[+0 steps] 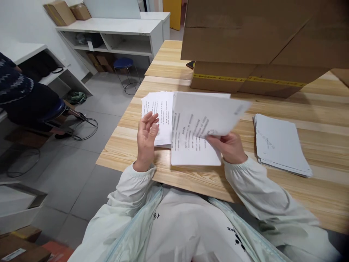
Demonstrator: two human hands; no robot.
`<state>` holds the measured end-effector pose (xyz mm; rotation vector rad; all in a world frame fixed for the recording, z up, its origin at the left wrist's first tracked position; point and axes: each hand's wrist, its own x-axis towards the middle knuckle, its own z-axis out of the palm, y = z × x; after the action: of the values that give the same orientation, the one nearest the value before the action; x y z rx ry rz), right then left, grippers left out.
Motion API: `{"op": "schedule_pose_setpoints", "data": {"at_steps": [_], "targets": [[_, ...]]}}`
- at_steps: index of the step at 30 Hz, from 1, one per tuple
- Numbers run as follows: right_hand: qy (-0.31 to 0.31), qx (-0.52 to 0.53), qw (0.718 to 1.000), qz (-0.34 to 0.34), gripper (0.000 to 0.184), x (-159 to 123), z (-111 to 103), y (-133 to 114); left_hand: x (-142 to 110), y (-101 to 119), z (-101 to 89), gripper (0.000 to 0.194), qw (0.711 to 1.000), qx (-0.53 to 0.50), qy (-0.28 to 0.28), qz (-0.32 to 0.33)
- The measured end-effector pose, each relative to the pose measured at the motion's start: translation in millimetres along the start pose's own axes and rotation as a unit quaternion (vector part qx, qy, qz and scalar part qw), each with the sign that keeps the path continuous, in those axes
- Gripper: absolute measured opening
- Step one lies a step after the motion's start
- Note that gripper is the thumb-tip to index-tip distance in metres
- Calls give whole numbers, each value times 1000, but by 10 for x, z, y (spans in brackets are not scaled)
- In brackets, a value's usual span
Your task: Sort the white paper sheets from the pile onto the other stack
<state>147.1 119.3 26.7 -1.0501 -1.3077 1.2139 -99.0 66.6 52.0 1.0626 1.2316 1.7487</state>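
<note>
Sitting at the wooden table (313, 145), we note a big cardboard box (259, 43) at the far side, then a face-down paper stack (280, 143) lying to the right and a printed stack (159, 116) to the left, seemingly kept apart as two lots. Our right hand (230, 147) pinches a printed sheet (201, 127) near its lower edge, thumb on top, holding it tilted up between the stacks, likely for reading or turning; our left hand (147, 136) hovers at the printed stack's near edge, fingers loosely spread, gripping nothing.
</note>
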Motion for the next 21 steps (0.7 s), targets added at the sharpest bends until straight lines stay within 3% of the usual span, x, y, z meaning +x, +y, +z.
{"op": "schedule_pose_setpoints", "data": {"at_steps": [2, 4, 7, 9, 12, 15, 18, 21], "targets": [[-27, -19, 999, -20, 29, -169, -216, -88, -13, 15, 57, 61, 982, -106, -89, -129], [-84, -47, 995, -15, 35, -308, -376, -164, -52, 4, 165, 69, 922, -198, -208, -261], [-159, -67, 985, 14, 46, -428, -486, -191, -133, -50, 332, 76, 837, -278, -313, -351], [-146, -77, 986, 14, 41, -455, -497, -137, -178, -97, 392, 78, 823, -304, -316, -361], [-79, -85, 993, -14, 27, -456, -477, 2, -215, -169, 402, 78, 837, -317, -278, -349], [-37, -66, 997, -34, 26, -456, -438, 119, -227, -225, 396, 55, 848, -299, -250, -359], [-51, -70, 996, -27, 27, -480, -388, 174, -222, -255, 424, 31, 839, -282, -247, -393], [-59, -63, 996, -21, 29, -494, -424, 182, -207, -259, 453, 21, 828, -288, -252, -410]]}}
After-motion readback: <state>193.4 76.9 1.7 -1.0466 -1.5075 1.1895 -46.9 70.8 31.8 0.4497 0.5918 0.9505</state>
